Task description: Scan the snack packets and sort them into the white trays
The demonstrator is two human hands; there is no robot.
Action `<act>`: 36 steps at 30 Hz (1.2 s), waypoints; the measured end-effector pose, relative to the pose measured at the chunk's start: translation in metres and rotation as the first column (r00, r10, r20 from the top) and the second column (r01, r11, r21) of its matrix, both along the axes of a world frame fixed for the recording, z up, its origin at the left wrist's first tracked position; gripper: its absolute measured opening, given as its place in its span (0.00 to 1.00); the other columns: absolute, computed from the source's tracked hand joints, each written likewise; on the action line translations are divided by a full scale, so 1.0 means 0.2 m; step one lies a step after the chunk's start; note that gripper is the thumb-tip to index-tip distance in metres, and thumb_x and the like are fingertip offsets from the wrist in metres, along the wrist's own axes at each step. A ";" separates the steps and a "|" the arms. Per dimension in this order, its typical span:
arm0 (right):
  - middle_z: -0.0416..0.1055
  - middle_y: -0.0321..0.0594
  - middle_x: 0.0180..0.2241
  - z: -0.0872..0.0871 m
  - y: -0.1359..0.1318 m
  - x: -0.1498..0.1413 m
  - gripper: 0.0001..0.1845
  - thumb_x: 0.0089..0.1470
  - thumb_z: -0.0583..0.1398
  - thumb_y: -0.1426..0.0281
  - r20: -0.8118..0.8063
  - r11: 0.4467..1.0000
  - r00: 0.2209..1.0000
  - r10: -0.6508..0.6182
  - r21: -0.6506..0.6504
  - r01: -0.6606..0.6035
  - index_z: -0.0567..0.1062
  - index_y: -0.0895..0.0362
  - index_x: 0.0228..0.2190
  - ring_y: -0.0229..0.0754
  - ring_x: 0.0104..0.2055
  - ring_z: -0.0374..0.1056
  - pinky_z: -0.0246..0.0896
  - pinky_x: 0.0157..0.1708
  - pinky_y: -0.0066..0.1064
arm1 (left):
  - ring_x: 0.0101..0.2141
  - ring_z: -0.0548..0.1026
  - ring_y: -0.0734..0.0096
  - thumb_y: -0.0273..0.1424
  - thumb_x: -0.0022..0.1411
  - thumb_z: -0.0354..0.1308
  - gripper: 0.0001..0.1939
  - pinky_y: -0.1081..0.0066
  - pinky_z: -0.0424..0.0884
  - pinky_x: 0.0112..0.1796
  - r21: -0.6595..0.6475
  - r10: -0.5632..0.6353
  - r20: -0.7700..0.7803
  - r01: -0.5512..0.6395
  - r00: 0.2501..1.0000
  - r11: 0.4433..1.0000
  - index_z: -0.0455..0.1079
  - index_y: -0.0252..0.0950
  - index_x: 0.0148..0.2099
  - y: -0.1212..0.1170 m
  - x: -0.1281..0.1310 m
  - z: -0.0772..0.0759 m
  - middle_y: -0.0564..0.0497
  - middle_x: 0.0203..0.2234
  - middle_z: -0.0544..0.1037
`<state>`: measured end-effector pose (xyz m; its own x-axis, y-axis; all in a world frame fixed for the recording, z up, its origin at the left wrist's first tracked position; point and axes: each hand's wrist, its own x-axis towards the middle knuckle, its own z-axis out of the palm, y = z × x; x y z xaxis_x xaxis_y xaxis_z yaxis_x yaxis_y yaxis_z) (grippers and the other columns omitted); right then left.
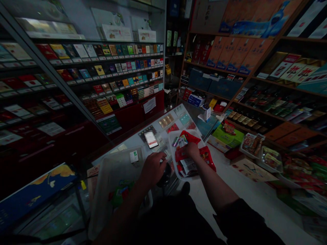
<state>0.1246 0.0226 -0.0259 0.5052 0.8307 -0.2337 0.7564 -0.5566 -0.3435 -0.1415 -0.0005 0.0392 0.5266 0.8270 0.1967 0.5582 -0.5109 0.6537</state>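
Glass counter [133, 137]; left hand [153, 168] curled; right hand [192, 150] in rounded tub [174, 160] of glossy packets [207, 156]; both grips unclear.

Head-worn view, facing forward and down; hands [153, 168] near, shelves [263, 56] beyond.

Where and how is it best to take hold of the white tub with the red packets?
I would grip the white tub by its left rim, coming from the left and above: that edge shows bare, while red packets seem to cover much of the right side.
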 end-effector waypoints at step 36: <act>0.72 0.31 0.22 0.32 -0.18 -0.21 0.15 0.44 0.68 0.60 -0.787 0.832 0.500 0.361 0.514 0.209 0.73 0.56 0.28 0.37 0.25 0.67 0.62 0.29 0.28 | 0.32 0.79 0.65 0.42 0.45 0.72 0.27 0.64 0.73 0.39 -0.612 0.379 0.521 0.025 0.764 0.790 0.69 0.35 0.44 0.28 0.04 0.02 0.53 0.28 0.80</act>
<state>0.0822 -0.0129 0.0390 0.2297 0.9720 -0.0506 -0.0270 -0.0456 -0.9986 -0.1337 0.0555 0.0432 0.2967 0.9480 -0.1148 -0.0072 0.1224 0.9924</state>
